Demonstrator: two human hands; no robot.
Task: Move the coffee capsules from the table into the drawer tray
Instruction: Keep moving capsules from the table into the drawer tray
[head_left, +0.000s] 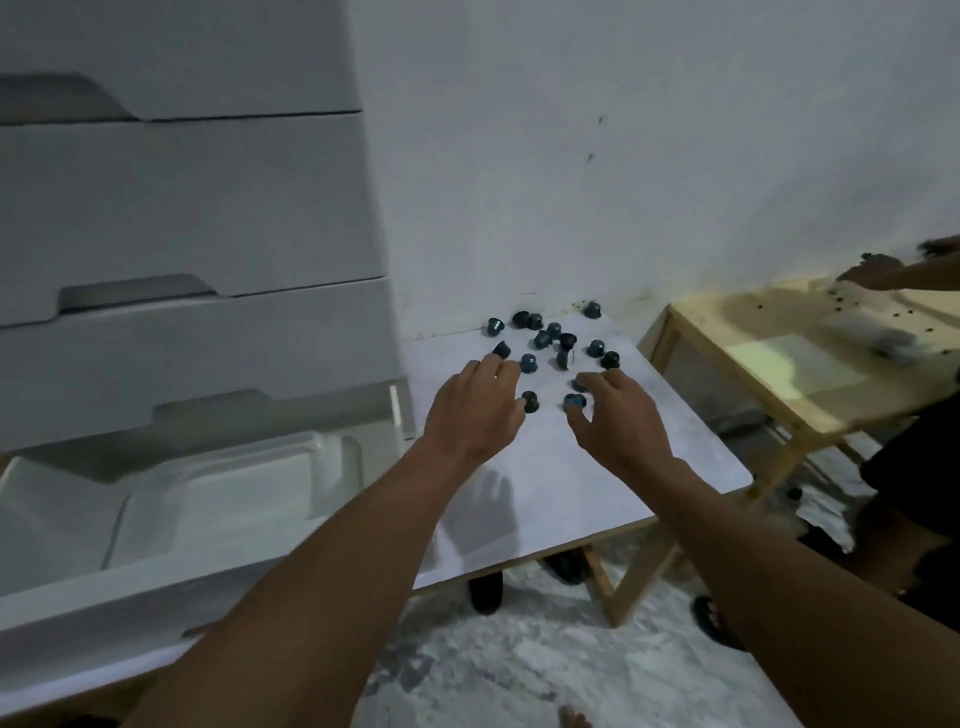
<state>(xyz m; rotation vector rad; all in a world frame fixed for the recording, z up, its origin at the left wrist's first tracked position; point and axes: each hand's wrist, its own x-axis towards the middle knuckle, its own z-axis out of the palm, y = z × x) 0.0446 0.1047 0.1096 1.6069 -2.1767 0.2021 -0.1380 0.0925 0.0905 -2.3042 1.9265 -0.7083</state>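
Reaching over the white tabletop (571, 493), your left hand (475, 410) hovers with fingers spread while your right hand (618, 421) pinches one small dark-blue coffee capsule (574, 401). Others lie scattered beyond it; a careless sweep could roll them off, away from the white drawer tray (218, 499).

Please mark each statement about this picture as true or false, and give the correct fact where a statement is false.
1. The coffee capsules lie scattered on the white table. True.
2. The drawer tray already holds many capsules. False: no capsule is visible in it.
3. Both hands reach over the table towards the capsules. True: the left hand and the right hand are there.
4. The lowest drawer is closed. False: it is pulled open, with the tray inside.
5. The left hand holds a cup. False: its fingers are spread and no cup shows.
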